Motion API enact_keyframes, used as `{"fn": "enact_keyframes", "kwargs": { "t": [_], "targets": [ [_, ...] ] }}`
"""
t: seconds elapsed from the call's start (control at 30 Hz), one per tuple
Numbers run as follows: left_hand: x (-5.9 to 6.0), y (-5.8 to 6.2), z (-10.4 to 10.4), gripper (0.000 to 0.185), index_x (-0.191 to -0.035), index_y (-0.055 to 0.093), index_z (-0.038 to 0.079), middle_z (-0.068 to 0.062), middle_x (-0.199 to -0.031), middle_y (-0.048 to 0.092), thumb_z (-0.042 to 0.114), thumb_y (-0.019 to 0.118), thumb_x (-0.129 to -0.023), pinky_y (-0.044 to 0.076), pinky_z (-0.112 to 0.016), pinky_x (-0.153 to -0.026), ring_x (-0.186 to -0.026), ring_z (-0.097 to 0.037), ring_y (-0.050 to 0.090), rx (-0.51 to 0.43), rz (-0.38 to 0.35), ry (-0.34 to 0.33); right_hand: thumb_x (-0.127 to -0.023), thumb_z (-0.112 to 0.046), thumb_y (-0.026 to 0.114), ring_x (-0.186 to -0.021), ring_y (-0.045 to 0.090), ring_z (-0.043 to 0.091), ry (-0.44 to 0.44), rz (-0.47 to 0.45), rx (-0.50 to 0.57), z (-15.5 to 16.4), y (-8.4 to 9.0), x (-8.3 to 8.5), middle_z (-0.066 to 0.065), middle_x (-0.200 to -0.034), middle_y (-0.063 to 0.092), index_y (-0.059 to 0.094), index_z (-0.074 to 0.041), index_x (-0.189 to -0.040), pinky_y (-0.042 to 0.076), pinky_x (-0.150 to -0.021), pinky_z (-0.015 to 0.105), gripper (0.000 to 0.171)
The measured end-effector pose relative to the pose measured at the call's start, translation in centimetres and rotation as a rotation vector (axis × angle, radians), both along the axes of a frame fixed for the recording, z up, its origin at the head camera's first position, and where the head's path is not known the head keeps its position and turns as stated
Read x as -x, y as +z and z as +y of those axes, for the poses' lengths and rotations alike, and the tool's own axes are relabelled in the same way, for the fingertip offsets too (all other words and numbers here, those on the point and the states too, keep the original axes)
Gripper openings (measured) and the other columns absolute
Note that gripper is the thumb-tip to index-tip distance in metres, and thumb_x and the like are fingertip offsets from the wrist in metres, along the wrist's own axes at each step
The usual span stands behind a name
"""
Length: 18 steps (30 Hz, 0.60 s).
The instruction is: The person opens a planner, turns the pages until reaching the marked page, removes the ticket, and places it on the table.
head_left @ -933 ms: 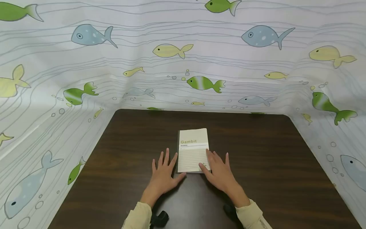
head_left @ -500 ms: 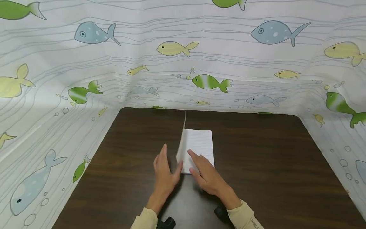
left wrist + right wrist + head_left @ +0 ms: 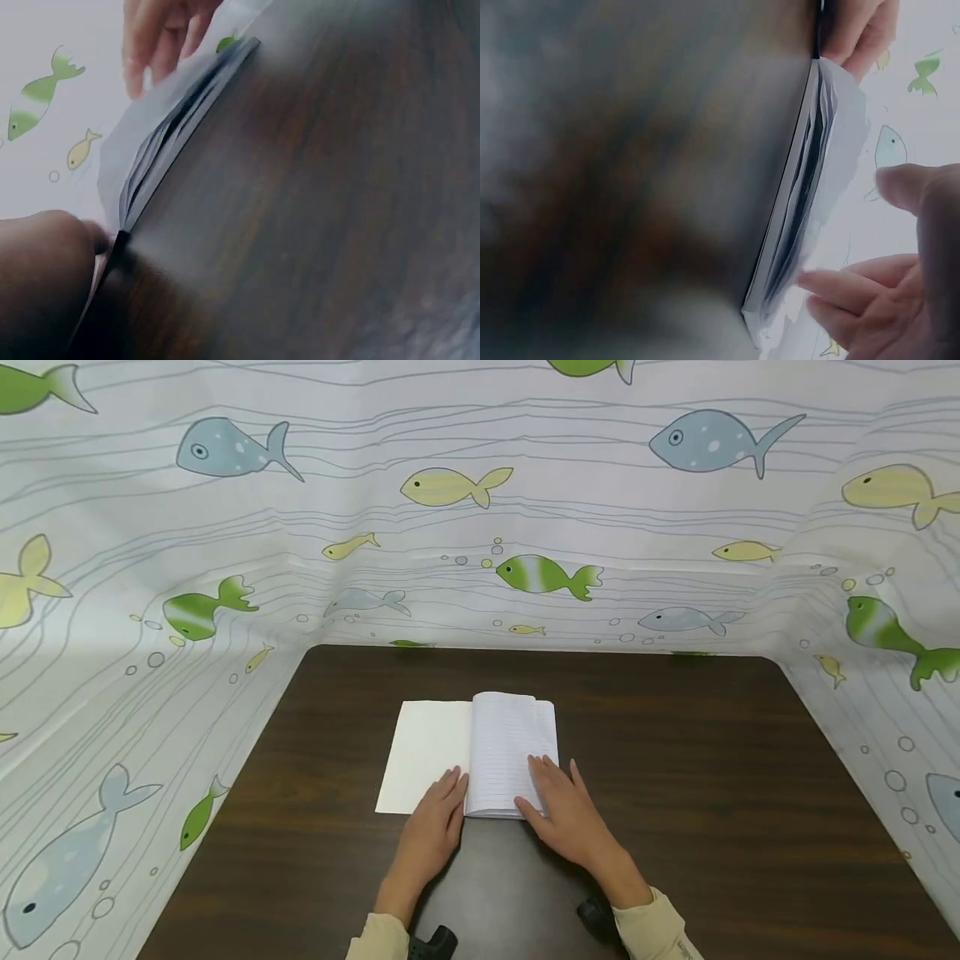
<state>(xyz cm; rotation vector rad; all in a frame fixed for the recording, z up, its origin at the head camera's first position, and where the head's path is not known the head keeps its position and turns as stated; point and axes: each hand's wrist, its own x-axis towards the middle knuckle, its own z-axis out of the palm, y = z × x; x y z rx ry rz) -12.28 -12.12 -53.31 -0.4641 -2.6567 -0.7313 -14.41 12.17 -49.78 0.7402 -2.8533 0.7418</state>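
Note:
A notebook (image 3: 504, 760) lies open in the middle of the table, its cover (image 3: 423, 752) spread flat to the left and its lined pages on the right. My left hand (image 3: 429, 835) rests on the cover beside the spine, fingers extended together. At the lower right of the pages is my right hand (image 3: 573, 818), fingers spread, its fingertips at the page edge. The right wrist view has the thumb of that right hand (image 3: 877, 292) held apart from the paper. Seen edge-on in the left wrist view, the pages (image 3: 161, 146) bulge with gaps between them.
The dark wooden table (image 3: 675, 760) extends on both sides of the notebook. A white cloth with printed fish (image 3: 442, 568) stands around its back and sides. Black wrist devices (image 3: 433, 943) sit by the cream sleeves (image 3: 652, 927).
The closed notebook has been opened; its cover swung up and over to the left and now lies flat. My left hand moved from beside the notebook onto the cover.

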Motion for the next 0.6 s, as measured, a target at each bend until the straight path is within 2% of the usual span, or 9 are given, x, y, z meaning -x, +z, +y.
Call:
{"fn": "enact_keyframes", "kwargs": {
  "t": [0.07,0.17,0.23,0.27,0.33,0.43,0.53,0.6],
  "targets": [
    [-0.1,0.0,-0.1,0.043,-0.138,0.055,0.006,-0.011,-0.144,0.049,0.024,0.057,-0.098,0.036,-0.046,-0.108,-0.134,-0.029,0.044,-0.018,-0.072,-0.012,-0.099,-0.044,0.051,-0.138,0.038,0.027,-0.007,0.023,-0.042,-0.4,0.1,0.1,0.016,-0.148,0.043,0.040,0.002,-0.145,0.017,-0.114,0.058,0.066],
    [-0.4,0.1,-0.4,0.062,-0.144,0.048,0.011,-0.005,-0.149,0.044,0.046,0.059,-0.095,0.035,-0.047,-0.109,-0.138,-0.025,0.039,-0.117,-0.196,0.012,-0.098,-0.042,0.052,-0.136,0.041,0.026,0.017,0.007,-0.096,-1.2,0.1,0.2,0.018,-0.146,0.044,0.042,0.006,-0.143,0.016,-0.115,0.056,0.066],
    [-0.5,0.1,-0.6,0.073,-0.147,0.044,0.014,-0.002,-0.150,0.042,0.055,0.061,-0.090,0.036,-0.046,-0.108,-0.138,-0.022,0.038,-0.175,-0.247,0.027,-0.099,-0.042,0.051,-0.137,0.040,0.026,0.053,-0.016,-0.117,-1.9,0.1,0.3,0.018,-0.146,0.044,0.041,0.006,-0.143,0.016,-0.115,0.056,0.065],
    [-0.4,0.0,-0.7,0.075,-0.147,0.043,0.014,-0.002,-0.150,0.042,0.055,0.063,-0.088,0.037,-0.045,-0.108,-0.137,-0.022,0.039,-0.199,-0.248,0.028,-0.100,-0.042,0.050,-0.137,0.040,0.026,0.075,-0.026,-0.114,-2.2,0.1,0.4,0.017,-0.146,0.044,0.042,0.006,-0.143,0.016,-0.115,0.056,0.064],
    [-0.3,0.0,-0.8,0.072,-0.147,0.043,0.011,-0.004,-0.148,0.044,0.045,0.068,-0.089,0.038,-0.044,-0.107,-0.136,-0.021,0.042,-0.243,-0.219,0.017,-0.101,-0.043,0.046,-0.138,0.038,0.025,0.109,-0.045,-0.106,-2.6,0.0,0.5,0.015,-0.147,0.044,0.041,0.004,-0.144,0.015,-0.115,0.055,0.064],
    [-0.2,-0.1,-0.7,0.067,-0.147,0.039,0.004,-0.011,-0.145,0.047,0.021,0.071,-0.090,0.040,-0.043,-0.105,-0.133,-0.024,0.045,-0.304,-0.115,0.030,-0.103,-0.047,0.038,-0.140,0.035,0.023,0.098,-0.092,-0.062,-2.6,0.0,0.5,0.011,-0.149,0.042,0.039,0.000,-0.147,0.013,-0.115,0.056,0.065],
    [-0.3,0.3,-0.7,0.078,-0.149,0.030,0.001,-0.018,-0.142,0.046,0.001,0.071,-0.083,0.043,-0.046,-0.101,-0.131,-0.030,0.046,-0.407,0.017,0.139,-0.103,-0.050,0.034,-0.139,0.037,0.025,-0.007,-0.136,0.002,-1.8,0.1,0.6,0.010,-0.149,0.042,0.038,0.000,-0.147,0.010,-0.115,0.058,0.066],
    [-0.3,0.7,-0.9,0.085,-0.151,0.026,0.002,-0.020,-0.142,0.045,-0.004,0.071,-0.079,0.043,-0.047,-0.100,-0.130,-0.032,0.046,-0.444,0.107,0.269,-0.103,-0.049,0.036,-0.136,0.041,0.027,-0.080,-0.130,0.025,-1.3,0.3,0.7,0.013,-0.147,0.045,0.041,0.002,-0.145,0.010,-0.114,0.060,0.066]
  ]
}}
